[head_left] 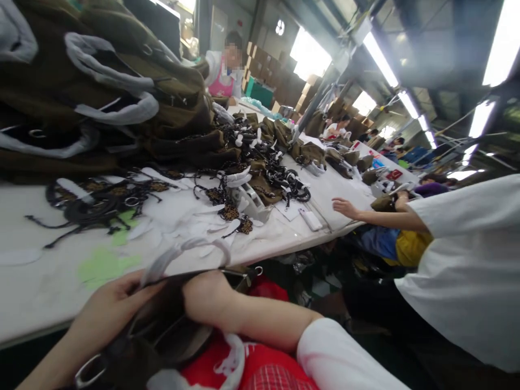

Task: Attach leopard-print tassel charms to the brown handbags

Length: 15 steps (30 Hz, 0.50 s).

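Observation:
A dark olive handbag (136,360) rests at my lap, its mouth facing up, with a handle (184,246) wrapped in pale covering arching over the table edge. My left hand (117,300) closes on the bag's rim near the base of that handle, thumb on top. Bent at the wrist, my right hand (207,298) reaches down into the bag's opening; its fingers are hidden inside. A metal ring (259,271) shows at the bag's far corner, and a metal buckle (90,371) at its near side.
Olive bags with wrapped handles (109,59) are heaped at the left. Black straps with leopard-print tags (93,197), white paper pieces (166,216) and a tape dispenser (247,200) lie on the white table (24,292). A co-worker in white (471,260) stands close at right.

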Each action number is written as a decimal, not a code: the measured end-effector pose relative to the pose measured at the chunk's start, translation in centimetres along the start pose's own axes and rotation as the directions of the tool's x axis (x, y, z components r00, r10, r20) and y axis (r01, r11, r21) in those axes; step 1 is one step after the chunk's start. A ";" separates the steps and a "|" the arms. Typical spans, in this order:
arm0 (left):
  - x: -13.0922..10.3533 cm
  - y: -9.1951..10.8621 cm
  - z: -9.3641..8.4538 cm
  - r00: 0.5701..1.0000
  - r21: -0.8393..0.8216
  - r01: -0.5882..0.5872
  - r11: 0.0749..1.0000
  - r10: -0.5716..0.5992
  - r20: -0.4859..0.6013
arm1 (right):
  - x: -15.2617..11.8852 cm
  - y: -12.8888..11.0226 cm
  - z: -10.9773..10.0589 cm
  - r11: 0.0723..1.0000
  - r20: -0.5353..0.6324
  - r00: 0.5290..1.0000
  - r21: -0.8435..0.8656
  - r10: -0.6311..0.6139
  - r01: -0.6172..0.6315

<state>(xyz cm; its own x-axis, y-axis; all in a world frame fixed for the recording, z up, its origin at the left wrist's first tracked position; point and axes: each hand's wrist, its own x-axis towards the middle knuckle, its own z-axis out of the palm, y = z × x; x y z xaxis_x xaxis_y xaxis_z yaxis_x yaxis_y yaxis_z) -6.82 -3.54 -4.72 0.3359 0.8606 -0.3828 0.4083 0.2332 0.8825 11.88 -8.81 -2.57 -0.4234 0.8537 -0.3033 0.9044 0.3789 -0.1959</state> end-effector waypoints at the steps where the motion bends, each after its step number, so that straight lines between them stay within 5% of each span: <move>1: -0.3 0.7 0.0 1.000 -0.012 0.021 1.000 -0.021 0.000 | -0.3 0.2 -0.2 0.999 -0.001 0.999 0.001 0.052 -0.052; 6: -0.2 1.1 -0.1 0.998 -0.046 -0.016 0.999 0.013 -0.067 | -1.0 0.5 -0.8 0.990 -0.089 0.986 0.019 0.143 -0.142; 11: -0.4 1.0 0.1 0.999 -0.121 0.014 0.993 -0.019 -0.040 | -0.8 0.2 -0.1 0.988 -0.152 0.977 -0.009 -0.151 0.152; 15: -0.9 1.9 0.4 0.999 -0.185 0.039 0.982 -0.041 -0.011 | -0.6 0.1 0.5 0.964 -0.126 0.959 -0.104 -0.255 0.243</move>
<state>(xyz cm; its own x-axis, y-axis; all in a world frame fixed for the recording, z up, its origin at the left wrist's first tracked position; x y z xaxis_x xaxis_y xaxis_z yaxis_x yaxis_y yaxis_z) -6.04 -4.03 -2.80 0.3095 0.8551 -0.4161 0.2573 0.3459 0.9023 12.23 -9.45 -2.84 -0.6302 0.7667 -0.1227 0.7747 0.6103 -0.1656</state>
